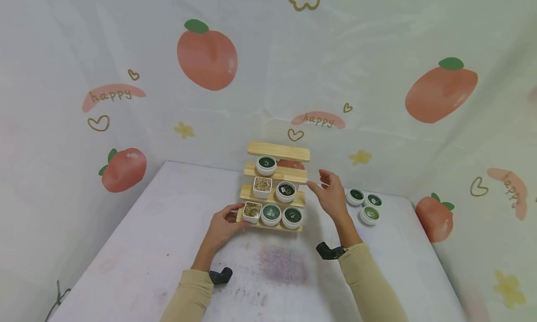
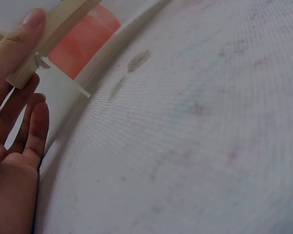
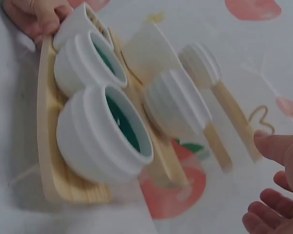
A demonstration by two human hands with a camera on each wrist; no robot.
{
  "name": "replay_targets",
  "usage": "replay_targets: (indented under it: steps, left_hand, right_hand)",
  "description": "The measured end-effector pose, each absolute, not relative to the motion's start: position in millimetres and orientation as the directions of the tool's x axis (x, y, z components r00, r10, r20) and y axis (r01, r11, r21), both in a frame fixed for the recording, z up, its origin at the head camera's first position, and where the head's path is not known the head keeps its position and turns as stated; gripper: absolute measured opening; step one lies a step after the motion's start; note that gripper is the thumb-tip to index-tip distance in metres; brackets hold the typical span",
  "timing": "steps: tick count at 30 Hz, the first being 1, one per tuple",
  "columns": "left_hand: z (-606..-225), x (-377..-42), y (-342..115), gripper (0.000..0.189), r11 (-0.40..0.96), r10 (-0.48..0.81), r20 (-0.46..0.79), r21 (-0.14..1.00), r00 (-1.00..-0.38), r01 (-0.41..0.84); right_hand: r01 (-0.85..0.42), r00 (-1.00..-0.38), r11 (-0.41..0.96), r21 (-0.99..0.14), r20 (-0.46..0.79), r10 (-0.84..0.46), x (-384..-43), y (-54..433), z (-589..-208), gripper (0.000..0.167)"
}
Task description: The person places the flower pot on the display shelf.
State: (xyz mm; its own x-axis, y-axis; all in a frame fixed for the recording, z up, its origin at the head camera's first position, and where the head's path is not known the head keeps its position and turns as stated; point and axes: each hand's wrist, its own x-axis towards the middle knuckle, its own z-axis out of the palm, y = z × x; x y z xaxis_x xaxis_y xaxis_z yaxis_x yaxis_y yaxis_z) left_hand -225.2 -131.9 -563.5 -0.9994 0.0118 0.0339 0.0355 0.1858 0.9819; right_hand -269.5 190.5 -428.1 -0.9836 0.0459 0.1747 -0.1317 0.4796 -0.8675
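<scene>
A tiered wooden display stand (image 1: 278, 151) holds small white pots on its lower shelves. On the lowest shelf stand a square pot of grainy bits (image 1: 252, 211) and two round pots with green tops (image 1: 271, 214). One step up are another square pot (image 1: 262, 186) and a round dark-topped pot (image 1: 286, 191); a round pot (image 1: 266, 164) sits higher. My left hand (image 1: 223, 226) pinches the lowest shelf's left end, thumb above, fingers beneath. At the right side, my right hand (image 1: 331, 195) has its fingers spread loosely, thumb by a shelf end; contact cannot be told.
Three round white pots with green tops (image 1: 371, 215) stand on the white table (image 1: 138, 247) to the right. A printed curtain (image 1: 268, 70) hangs behind and at both sides. A thin dark cord (image 1: 58, 298) lies at the lower left.
</scene>
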Motion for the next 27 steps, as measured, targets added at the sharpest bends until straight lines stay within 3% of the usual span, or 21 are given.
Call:
replay_targets:
  steps: [27]
  left_hand:
    - [-567.9, -228.1, -134.7, 0.067, 0.202, 0.018, 0.032, 0.979, -0.999, 0.035]
  right_hand:
    - [0.1, -0.956, 0.683, -0.723, 0.12, 0.267, -239.9, 314.5, -488.3, 0.069]
